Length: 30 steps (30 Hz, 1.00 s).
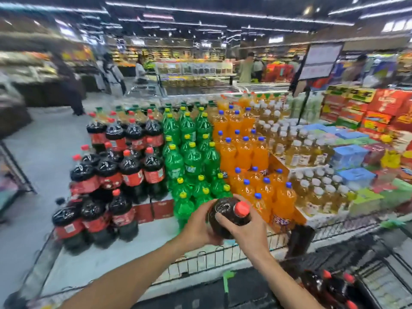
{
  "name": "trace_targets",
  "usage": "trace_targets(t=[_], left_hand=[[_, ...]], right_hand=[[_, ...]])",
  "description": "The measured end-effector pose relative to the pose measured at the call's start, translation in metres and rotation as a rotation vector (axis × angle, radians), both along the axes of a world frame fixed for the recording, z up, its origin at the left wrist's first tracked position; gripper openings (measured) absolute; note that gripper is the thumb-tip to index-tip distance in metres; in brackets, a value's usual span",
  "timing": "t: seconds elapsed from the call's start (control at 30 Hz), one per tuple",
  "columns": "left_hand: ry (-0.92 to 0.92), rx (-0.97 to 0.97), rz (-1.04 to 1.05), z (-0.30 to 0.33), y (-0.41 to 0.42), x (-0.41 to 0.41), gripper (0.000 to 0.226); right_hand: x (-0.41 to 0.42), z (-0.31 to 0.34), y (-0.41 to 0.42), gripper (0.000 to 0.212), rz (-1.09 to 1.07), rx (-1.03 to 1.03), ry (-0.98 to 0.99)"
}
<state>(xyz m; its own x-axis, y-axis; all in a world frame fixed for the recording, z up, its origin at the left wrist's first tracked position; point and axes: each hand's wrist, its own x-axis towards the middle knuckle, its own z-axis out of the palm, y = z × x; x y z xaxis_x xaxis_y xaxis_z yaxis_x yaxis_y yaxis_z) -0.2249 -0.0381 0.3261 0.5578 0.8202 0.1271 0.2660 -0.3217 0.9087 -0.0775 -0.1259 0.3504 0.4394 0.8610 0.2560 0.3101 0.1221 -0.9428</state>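
A large dark cola bottle [225, 211] with a red cap is held in both my hands above the wire shopping cart [200, 262]. My left hand [198, 224] cups its left side and underside. My right hand [247, 228] grips its right shoulder, fingers curled over the top below the cap. The bottle leans with its cap pointing up and to the right. In front stands the tiered display of cola bottles [111, 175] with red labels.
Green soda bottles [191, 157], orange soda bottles [245, 157] and pale juice bottles [307, 152] fill the display to the right. More red-capped dark bottles [330, 286] lie in the cart at lower right. Stacked boxes [379, 112] stand far right. People walk in the aisles behind.
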Motion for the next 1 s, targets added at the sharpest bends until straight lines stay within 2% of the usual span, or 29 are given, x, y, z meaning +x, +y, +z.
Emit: trace_targets(t=[0.27, 0.4, 0.6, 0.83, 1.0], left_hand=[[-0.071, -0.051, 0.202, 0.0, 0.008, -0.149, 0.097], [-0.099, -0.067, 0.297, -0.01, 0.021, -0.226, 0.093], [-0.029, -0.027, 0.339, -0.028, 0.057, -0.322, 0.098], [-0.071, -0.03, 0.361, -0.048, 0.097, -0.35, 0.095], [-0.057, -0.086, 0.342, -0.075, 0.131, -0.339, 0.103]], right_hand=[[-0.133, -0.005, 0.053, 0.073, 0.238, -0.043, -0.02], [-0.208, -0.012, 0.082, 0.064, 0.301, -0.053, -0.039], [-0.302, -0.028, 0.123, 0.066, 0.376, -0.072, -0.024], [-0.334, -0.04, 0.161, 0.065, 0.375, -0.107, -0.047], [-0.323, -0.054, 0.191, 0.069, 0.364, -0.152, -0.046]])
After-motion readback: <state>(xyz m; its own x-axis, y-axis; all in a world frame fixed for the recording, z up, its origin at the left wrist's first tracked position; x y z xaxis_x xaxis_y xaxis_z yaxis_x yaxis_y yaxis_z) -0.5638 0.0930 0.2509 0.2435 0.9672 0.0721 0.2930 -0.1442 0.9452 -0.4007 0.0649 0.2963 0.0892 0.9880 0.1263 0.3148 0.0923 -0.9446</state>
